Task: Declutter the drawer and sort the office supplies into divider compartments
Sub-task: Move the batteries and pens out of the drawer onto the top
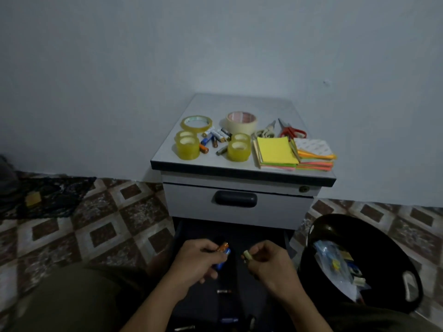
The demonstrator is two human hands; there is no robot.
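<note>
Gripping two batteries in the left hand (196, 258), fingers curled round an orange battery (222, 247) and a blue battery (221, 261), ends poking out toward the right hand (268, 262). Pinching a pale battery (247, 255) in the right hand between thumb and curled fingers, tip aimed at the left hand, a small gap between. Holding both hands over the open drawer (178, 233), dark inside; below the wrists, a few small things too dim to tell. Just right of the right hand, a black bin (393, 257) with wrappers and scraps inside. Beyond the hands, a shut drawer (191, 202) with a dark handle, and above it the counter (235, 101). Laid out there, well apart from both hands: loose batteries (215, 137) between a left pair of tape rolls (188, 147) and a right pair of tape rolls (239, 149); behind those, a flat clear roll (196, 122) and a masking tape roll (241, 121); farther right, grey scissors (265, 131), red scissors (291, 130), yellow sticky notes (275, 150) and a coloured paper stack (314, 154)
</note>
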